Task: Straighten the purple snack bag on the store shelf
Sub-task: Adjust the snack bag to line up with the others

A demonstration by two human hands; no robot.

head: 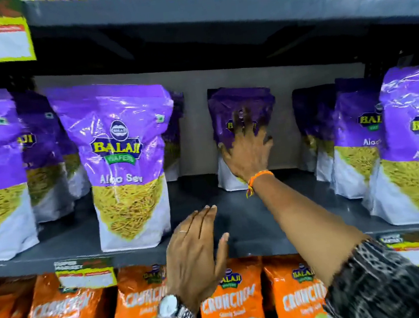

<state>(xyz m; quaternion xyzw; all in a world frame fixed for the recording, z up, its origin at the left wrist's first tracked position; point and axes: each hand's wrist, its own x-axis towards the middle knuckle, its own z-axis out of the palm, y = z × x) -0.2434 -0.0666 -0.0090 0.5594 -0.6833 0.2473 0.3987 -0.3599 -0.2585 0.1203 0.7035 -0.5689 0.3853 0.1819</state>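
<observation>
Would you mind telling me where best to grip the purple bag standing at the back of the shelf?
Probably by its two side edges, reaching in from the front. The purple bag stands upright and alone, gaps either side; the right hand lies flat on its face, the left hand is free.

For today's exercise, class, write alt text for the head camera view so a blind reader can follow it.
A person's right hand presses flat against a purple snack bag standing far back on a dark shelf, while the left hand hovers open at the shelf's front edge. More purple bags flank it.
</observation>
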